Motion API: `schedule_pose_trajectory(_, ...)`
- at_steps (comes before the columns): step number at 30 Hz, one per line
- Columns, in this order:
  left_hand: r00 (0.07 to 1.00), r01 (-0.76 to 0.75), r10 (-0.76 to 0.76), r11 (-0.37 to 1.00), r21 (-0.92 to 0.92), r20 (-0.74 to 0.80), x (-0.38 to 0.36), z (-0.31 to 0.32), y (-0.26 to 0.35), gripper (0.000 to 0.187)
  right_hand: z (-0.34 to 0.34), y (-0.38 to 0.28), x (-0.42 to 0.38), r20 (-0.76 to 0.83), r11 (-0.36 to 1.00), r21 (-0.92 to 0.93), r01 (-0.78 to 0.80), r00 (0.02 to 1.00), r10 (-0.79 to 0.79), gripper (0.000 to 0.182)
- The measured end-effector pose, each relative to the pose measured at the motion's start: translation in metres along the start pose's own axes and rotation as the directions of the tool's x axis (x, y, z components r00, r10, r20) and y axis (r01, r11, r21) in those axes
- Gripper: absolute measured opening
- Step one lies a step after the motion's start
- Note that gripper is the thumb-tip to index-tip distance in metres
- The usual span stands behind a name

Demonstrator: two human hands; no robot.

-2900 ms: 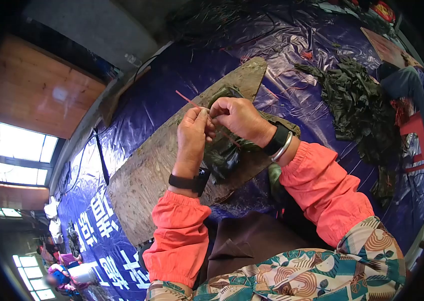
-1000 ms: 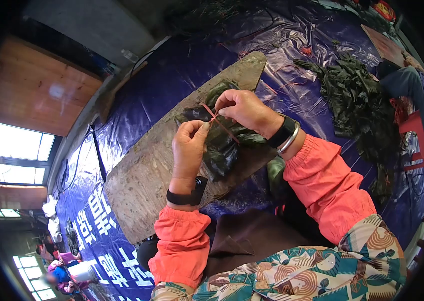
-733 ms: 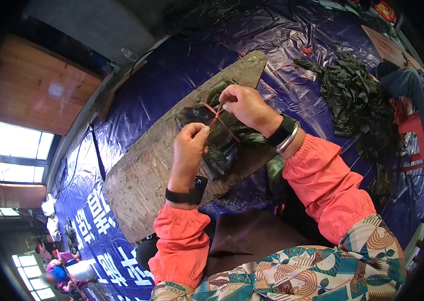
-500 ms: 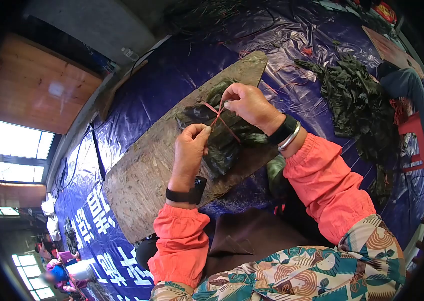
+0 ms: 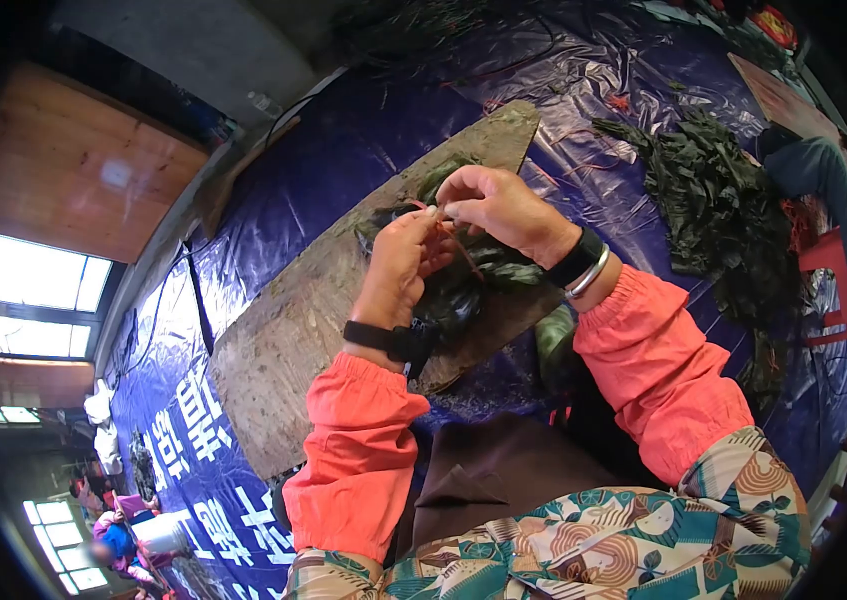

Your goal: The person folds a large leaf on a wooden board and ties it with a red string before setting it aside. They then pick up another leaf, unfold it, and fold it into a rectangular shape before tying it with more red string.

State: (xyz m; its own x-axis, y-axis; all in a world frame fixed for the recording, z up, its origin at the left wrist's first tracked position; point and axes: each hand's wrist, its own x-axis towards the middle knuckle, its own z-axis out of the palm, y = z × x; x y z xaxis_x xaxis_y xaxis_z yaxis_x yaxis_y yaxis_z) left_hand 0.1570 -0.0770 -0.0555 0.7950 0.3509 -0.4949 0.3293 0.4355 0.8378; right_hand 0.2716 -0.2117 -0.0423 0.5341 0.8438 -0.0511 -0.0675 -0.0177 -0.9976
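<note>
Pinching red string [image 5: 468, 260], both hands [image 5: 398, 265] [image 5: 511, 215] near-closed

Daylight is pouring in from the left through the large window [image 5: 31, 270], which is burning out to white, while the purple sheet [image 5: 333, 160] is throwing back crinkled highlights and the wood panel [image 5: 73, 165] is carrying a pale glare spot. My left hand [image 5: 401, 255] and right hand [image 5: 511, 212] are showing clearly in soft light, though the pink cord [image 5: 468, 257] is coming out too thin to trace fully and shadow is swallowing detail beneath my grip. The wide lens is bending straight edges, darkening to black around the rim, and leaving the distant person [image 5: 125, 545] small and soft.
</note>
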Motion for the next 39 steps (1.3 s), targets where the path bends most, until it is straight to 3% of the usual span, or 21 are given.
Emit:
schedule_pose_trajectory(2,0.996,-0.073,0.07,0.996,-0.059,-0.05,0.0,0.001,0.0,0.021,-0.005,0.005,-0.001,-0.173,0.997,-0.069,-0.03,0.985,0.018,0.014)
schedule_pose_trajectory(3,0.996,-0.072,0.069,0.996,-0.058,-0.053,-0.001,0.0,0.001,0.021,-0.006,0.001,-0.004,-0.275,0.983,-0.142,-0.117,0.959,0.074,0.016)
schedule_pose_trajectory(7,0.991,-0.101,0.094,0.993,-0.068,-0.094,-0.003,0.0,0.003,0.018,0.001,0.004,-0.018,-0.091,0.938,-0.285,-0.199,0.979,0.18,0.021)
schedule_pose_trajectory(11,0.988,-0.125,0.12,0.991,-0.046,-0.102,0.0,-0.002,-0.001,0.016,0.021,0.001,-0.03,-0.049,0.917,-0.229,-0.327,0.945,0.325,0.016)
schedule_pose_trajectory(15,0.981,-0.163,0.159,0.986,-0.033,-0.111,0.002,0.0,-0.005,0.013,0.024,0.005,-0.028,-0.041,0.921,-0.278,-0.271,0.962,0.271,0.012)
schedule_pose_trajectory(17,0.982,-0.126,0.122,0.992,-0.02,-0.141,0.006,-0.002,-0.008,0.011,0.022,0.009,-0.028,0.0,0.908,-0.385,-0.164,0.984,0.178,0.013)
schedule_pose_trajectory(23,0.985,-0.075,0.061,0.993,-0.089,-0.159,0.008,-0.003,-0.012,0.01,0.022,0.002,-0.032,0.035,0.876,-0.451,-0.173,0.977,0.211,0.022)
schedule_pose_trajectory(39,0.994,-0.021,-0.002,0.978,-0.208,-0.111,0.018,-0.012,-0.022,0.013,0.026,0.001,-0.034,0.112,0.899,-0.408,-0.156,0.969,0.219,0.016)
